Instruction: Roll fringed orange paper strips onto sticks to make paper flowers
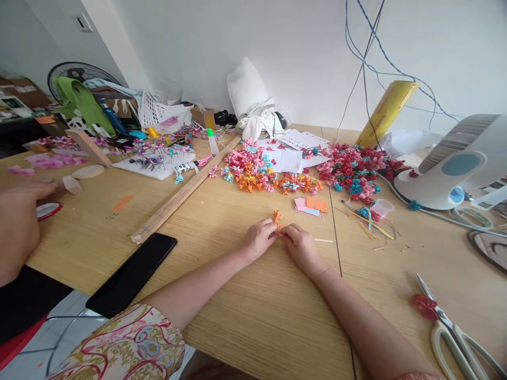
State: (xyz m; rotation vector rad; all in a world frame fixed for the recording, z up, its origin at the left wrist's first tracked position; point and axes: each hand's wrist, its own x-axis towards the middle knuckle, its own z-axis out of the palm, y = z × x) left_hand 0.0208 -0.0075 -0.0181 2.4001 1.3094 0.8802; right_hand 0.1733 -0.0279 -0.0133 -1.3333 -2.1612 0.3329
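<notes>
Both of my hands meet over the middle of the wooden table point(253, 311). A small orange paper flower point(278, 216) sticks up between them. My left hand point(259, 240) pinches its lower end, with the fingertips closed. Against the same end, the fingers of my right hand point(301, 247) are pressed together too; the exact grip is partly hidden by the knuckles. Just to the right lies a thin white paper strip point(324, 240). Beyond the hands are stacked orange, pink and blue paper slips point(317, 205).
A heap of colourful paper flowers point(253, 169) spreads behind. Scissors point(447, 322) lie at right, near a white fan-like device point(455, 163). A black phone point(132, 274) and wooden bar point(186, 190) lie left. Another person's arm point(18, 227) rests at far left.
</notes>
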